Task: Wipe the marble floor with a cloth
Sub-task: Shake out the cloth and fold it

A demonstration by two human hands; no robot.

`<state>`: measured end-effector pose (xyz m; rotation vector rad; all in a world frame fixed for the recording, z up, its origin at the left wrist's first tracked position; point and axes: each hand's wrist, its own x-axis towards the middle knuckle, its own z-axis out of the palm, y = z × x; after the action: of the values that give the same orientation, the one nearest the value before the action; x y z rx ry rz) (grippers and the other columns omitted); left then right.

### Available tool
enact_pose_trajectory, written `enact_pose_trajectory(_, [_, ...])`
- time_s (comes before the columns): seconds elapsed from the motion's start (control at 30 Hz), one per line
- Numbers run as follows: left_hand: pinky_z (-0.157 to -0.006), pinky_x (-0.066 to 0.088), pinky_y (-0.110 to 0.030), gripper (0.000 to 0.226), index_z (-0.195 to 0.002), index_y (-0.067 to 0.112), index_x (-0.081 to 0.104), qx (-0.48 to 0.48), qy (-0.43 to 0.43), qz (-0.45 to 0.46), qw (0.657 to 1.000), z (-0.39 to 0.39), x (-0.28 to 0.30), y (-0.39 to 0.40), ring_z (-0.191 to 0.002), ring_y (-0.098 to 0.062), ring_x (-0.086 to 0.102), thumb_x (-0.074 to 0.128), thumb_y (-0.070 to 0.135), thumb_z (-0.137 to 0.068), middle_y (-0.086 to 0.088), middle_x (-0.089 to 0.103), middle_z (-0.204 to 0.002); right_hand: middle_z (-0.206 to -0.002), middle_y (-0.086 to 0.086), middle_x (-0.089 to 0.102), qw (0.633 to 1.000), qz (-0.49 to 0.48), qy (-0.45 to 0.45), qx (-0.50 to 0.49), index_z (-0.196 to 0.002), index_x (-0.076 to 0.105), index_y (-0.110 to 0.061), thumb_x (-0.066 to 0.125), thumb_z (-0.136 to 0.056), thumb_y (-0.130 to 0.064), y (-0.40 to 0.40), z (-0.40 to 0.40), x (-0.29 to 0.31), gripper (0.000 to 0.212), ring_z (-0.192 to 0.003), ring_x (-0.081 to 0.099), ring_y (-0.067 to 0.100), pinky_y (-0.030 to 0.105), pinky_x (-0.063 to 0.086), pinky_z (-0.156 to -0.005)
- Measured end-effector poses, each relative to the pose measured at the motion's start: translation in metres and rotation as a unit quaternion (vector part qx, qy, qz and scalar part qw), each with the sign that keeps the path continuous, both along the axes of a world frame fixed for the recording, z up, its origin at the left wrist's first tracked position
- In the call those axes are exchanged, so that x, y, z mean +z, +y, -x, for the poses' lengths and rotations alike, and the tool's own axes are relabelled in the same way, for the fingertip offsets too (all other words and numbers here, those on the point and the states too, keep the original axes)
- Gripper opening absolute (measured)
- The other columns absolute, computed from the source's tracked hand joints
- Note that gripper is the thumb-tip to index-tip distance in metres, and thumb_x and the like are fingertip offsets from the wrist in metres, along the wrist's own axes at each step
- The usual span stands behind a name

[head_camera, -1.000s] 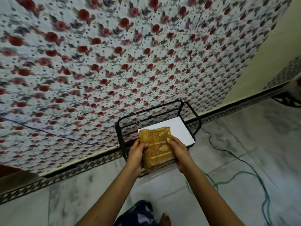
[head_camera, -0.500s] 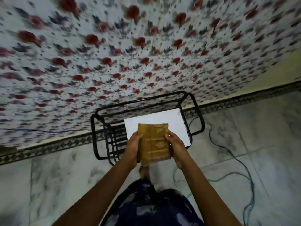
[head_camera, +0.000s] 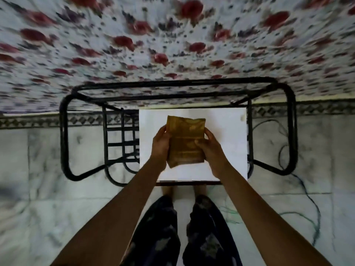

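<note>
A folded mustard-yellow cloth (head_camera: 185, 139) is held up in front of me over a white sheet. My left hand (head_camera: 160, 144) grips its left edge, thumb on top. My right hand (head_camera: 212, 148) grips its right edge, fingers curled over the front. The grey-veined marble floor (head_camera: 38, 189) spreads below and to both sides. The whole view is motion-blurred.
A black metal-frame stand (head_camera: 65, 135) stands against the wall and carries the white sheet (head_camera: 226, 131). A floral cloth (head_camera: 134, 45) hangs on the wall behind it. A thin cord (head_camera: 309, 200) snakes over the floor at the right. My legs and feet (head_camera: 192, 217) are just below the stand.
The camera has tilted down and come closer, so the stand and cloth look larger and my legs appear. Both hands keep their hold on the cloth.
</note>
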<state>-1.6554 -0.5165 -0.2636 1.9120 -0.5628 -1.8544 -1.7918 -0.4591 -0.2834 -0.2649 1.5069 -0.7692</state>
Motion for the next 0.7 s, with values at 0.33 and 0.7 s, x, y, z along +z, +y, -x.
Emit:
enact_pose_trajectory(0.33, [-0.079,0.052,-0.040,0.042,-0.130,0.017,0.052,-0.137,-0.131,0.066,0.980,-0.004,-0.044,-0.008,-0.101,-0.027,0.057,0.041,0.002,-0.093,-0.005,0.058,-0.114,-0.123,0.011,0.056,0.954,0.043,0.254,0.151,-0.144,0.033,-0.014,0.048,-0.095,-0.010,-0.014,0.003,-0.034,0.052,-0.109,0.053,0.022,0.027,0.041,-0.093])
enact_pose_trajectory(0.7, [-0.085,0.054,-0.043,0.041,-0.124,0.018,0.055,-0.214,-0.267,0.130,0.931,-0.010,-0.046,-0.002,-0.102,-0.028,0.061,0.064,0.016,-0.084,-0.010,0.060,-0.116,-0.124,0.015,0.044,0.907,-0.009,0.357,0.222,-0.144,0.029,-0.020,0.052,-0.091,-0.022,-0.011,0.001,-0.028,0.058,-0.109,0.052,0.033,0.040,0.046,-0.087])
